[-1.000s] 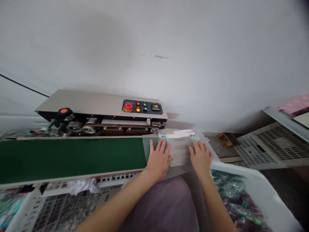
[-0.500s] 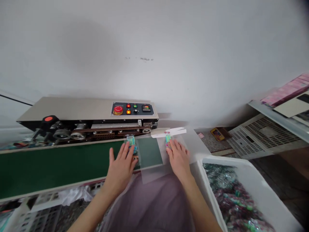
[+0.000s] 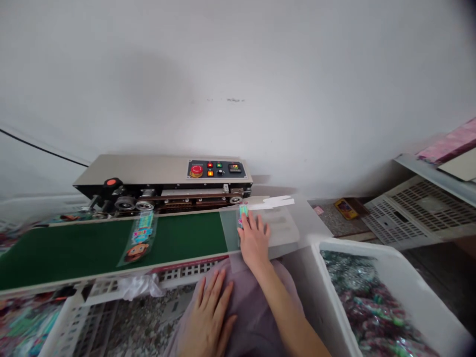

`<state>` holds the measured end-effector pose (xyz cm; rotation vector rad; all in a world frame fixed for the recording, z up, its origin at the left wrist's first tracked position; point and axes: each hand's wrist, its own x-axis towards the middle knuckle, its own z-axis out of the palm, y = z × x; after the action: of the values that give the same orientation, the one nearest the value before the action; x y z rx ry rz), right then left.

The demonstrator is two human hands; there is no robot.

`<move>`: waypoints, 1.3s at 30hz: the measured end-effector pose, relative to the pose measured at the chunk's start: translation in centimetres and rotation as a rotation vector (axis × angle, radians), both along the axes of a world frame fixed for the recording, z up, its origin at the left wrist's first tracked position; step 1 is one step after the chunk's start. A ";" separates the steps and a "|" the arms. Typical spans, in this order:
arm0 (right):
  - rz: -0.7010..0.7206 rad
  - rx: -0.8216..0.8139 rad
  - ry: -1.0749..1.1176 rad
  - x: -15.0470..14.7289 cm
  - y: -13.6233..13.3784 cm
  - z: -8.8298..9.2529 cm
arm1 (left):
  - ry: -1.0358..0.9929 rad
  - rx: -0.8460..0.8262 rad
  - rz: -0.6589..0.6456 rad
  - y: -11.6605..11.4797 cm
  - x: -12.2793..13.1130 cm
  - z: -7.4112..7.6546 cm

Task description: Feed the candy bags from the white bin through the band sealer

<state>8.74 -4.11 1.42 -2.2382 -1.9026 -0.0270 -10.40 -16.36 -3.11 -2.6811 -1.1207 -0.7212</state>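
My right hand (image 3: 255, 243) lies flat with its fingers spread, pressing a small colourful packet (image 3: 243, 209) onto a clear plastic sheet (image 3: 231, 230) at the right end of the green conveyor belt (image 3: 182, 230). The hand covers most of that packet. Resting on the purple cloth over my lap, my left hand (image 3: 211, 307) is open and holds nothing. Farther left on the belt lies a clear packet with a cartoon figure (image 3: 141, 238), its top end at the rollers of the sealing machine (image 3: 148, 168).
A white tub (image 3: 416, 292) of shiny packets stands at my right. White paper strips (image 3: 278, 202) lie beside the machine. Under the belt are a plastic crate (image 3: 89, 322) and crumpled white plastic (image 3: 139, 286). Another crate (image 3: 420, 208) leans below a shelf at the right.
My left hand has left the belt and dropped to my lap. The packet it touched has moved left along the belt. My right hand has shifted left with its packet; the view has turned slightly.
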 end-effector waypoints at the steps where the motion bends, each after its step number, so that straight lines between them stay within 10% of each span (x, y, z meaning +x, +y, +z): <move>1: 0.004 -0.004 0.022 -0.7 0.4 0.1 | -0.011 -0.006 -0.003 0.1 -0.1 0.1; 10: 0.207 0.050 0.339 -6.3 -0.8 2.8 | -0.192 -0.108 -0.049 0.1 -0.4 -0.4; 18: 0.117 0.099 0.690 9.4 -18.2 6.3 | -0.280 -0.179 -0.264 1.0 1.0 0.4; 23: -0.332 -0.162 0.413 22.8 -32.2 3.8 | -0.287 -0.203 -0.478 -2.1 9.0 3.4; 27: -0.420 -0.314 0.353 27.6 -39.4 0.5 | -0.249 -0.262 -0.655 -5.8 17.4 5.8; 39: -0.268 -0.505 0.264 32.4 -39.8 -2.2 | 0.647 -0.484 -0.646 -11.8 32.7 7.1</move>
<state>41.18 -43.93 -0.76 -2.6288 -1.5860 0.7469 22.31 -28.19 4.01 -3.3043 -0.2739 0.4400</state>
